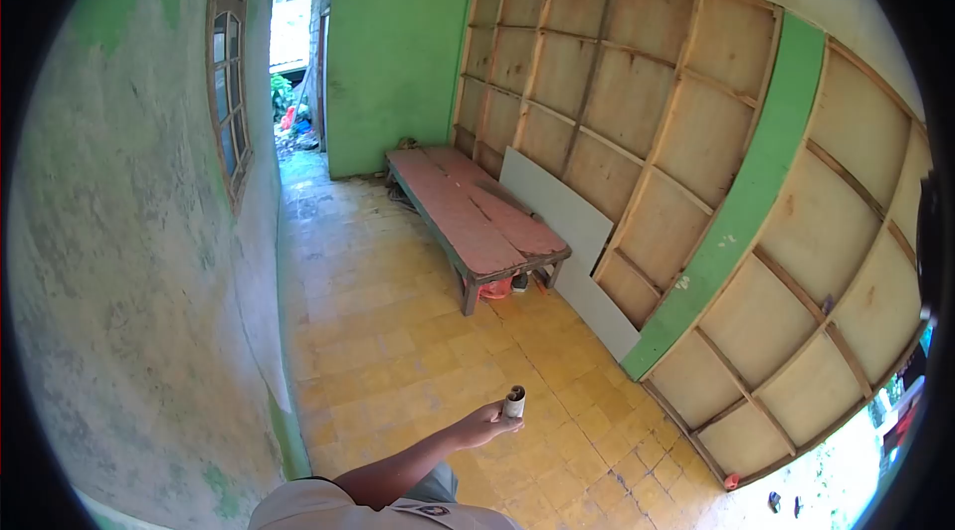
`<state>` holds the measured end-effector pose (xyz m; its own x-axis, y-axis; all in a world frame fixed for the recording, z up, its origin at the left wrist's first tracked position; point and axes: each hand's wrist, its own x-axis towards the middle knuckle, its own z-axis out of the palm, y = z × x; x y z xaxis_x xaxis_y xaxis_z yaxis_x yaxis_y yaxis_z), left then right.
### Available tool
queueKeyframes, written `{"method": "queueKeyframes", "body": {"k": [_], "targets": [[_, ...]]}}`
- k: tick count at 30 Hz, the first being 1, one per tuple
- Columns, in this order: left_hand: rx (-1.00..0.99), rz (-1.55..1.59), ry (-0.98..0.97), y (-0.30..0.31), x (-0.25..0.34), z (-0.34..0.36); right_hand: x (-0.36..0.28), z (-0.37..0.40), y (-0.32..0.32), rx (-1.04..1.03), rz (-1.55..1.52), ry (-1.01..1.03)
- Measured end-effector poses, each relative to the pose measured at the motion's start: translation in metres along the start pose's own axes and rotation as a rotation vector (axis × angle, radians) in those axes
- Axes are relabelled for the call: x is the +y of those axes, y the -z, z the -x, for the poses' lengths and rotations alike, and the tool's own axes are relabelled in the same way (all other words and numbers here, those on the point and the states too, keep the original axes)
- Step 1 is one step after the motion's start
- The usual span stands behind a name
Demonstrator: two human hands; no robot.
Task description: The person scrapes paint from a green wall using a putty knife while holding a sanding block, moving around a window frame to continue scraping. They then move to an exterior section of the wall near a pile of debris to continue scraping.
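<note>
My left hand (489, 425) reaches out over the floor from the lower left, its fingers wrapped around a small whitish cylinder (514, 405). The cylinder stands roughly upright, and its top end looks dark and round, like an opening. What it is exactly is too small to tell. Below the arm, part of my light shirt (308, 508) and a bit of grey trouser leg (438, 483) show. My right hand is outside the view.
A low reddish wooden bench (468, 197) stands ahead, with a red bag (494, 288) beneath it. Behind it a grey panel (557, 197) leans on the wood-framed wall (637, 73). A worn wall (129, 232) runs along the left. Yellow tiles (398, 331) cover the floor.
</note>
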<state>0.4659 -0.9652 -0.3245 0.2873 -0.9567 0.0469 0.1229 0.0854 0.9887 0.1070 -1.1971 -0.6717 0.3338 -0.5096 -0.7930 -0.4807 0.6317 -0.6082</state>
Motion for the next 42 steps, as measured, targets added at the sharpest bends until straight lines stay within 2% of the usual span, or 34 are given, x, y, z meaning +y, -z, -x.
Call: {"method": "queueKeyframes", "body": {"k": [6,10,12,14,16,21,23,27,29,33,34,35,36,37,39,42], "targets": [[-0.016,-0.024,0.104,0.087,-0.011,-0.040,-0.046,-0.034,-0.050,-0.092,0.048,-0.055],[0.216,-0.042,0.099,0.160,-0.016,-0.088,-0.139,-0.099,-0.102,-0.155,0.126,-0.018],[0.261,-0.063,0.041,0.197,-0.017,-0.129,-0.211,-0.119,-0.125,-0.173,0.185,0.012],[0.324,-0.064,0.045,0.221,-0.020,-0.143,-0.236,-0.132,-0.144,-0.198,0.253,-0.022],[0.206,-0.174,-0.025,0.249,-0.008,-0.168,-0.283,-0.150,-0.165,-0.230,0.348,-0.039],[0.263,-0.174,0.097,0.301,-0.025,-0.185,-0.342,-0.181,-0.232,-0.353,0.512,-0.130],[0.291,-0.181,0.122,0.334,-0.028,-0.181,-0.367,-0.198,-0.274,-0.413,0.565,-0.156],[0.569,-0.034,0.147,0.409,-0.043,-0.154,-0.433,-0.241,-0.362,-0.524,0.704,-0.194],[0.789,-0.076,0.223,0.443,-0.054,-0.142,-0.469,-0.267,-0.406,-0.585,0.782,-0.217],[1.037,-0.174,0.364,0.486,-0.079,-0.130,-0.537,-0.296,-0.471,-0.681,0.956,-0.315],[1.050,-0.035,0.285,0.492,-0.088,-0.131,-0.550,-0.304,-0.492,-0.701,0.998,-0.336],[1.066,0.094,0.192,0.503,-0.092,-0.135,-0.570,-0.316,-0.523,-0.710,1.127,-0.255],[1.043,0.262,0.196,0.496,-0.047,-0.139,-0.590,-0.325,-0.555,-0.720,1.253,-0.172],[1.091,0.278,0.199,0.501,-0.041,-0.143,-0.604,-0.327,-0.588,-0.730,1.373,-0.087],[1.038,0.376,0.319,0.508,-0.039,-0.153,-0.640,-0.284,-0.673,-0.837,1.580,0.057],[1.054,0.480,0.231,0.529,-0.034,-0.162,-0.658,-0.247,-0.797,-1.135,1.407,0.027]]}}
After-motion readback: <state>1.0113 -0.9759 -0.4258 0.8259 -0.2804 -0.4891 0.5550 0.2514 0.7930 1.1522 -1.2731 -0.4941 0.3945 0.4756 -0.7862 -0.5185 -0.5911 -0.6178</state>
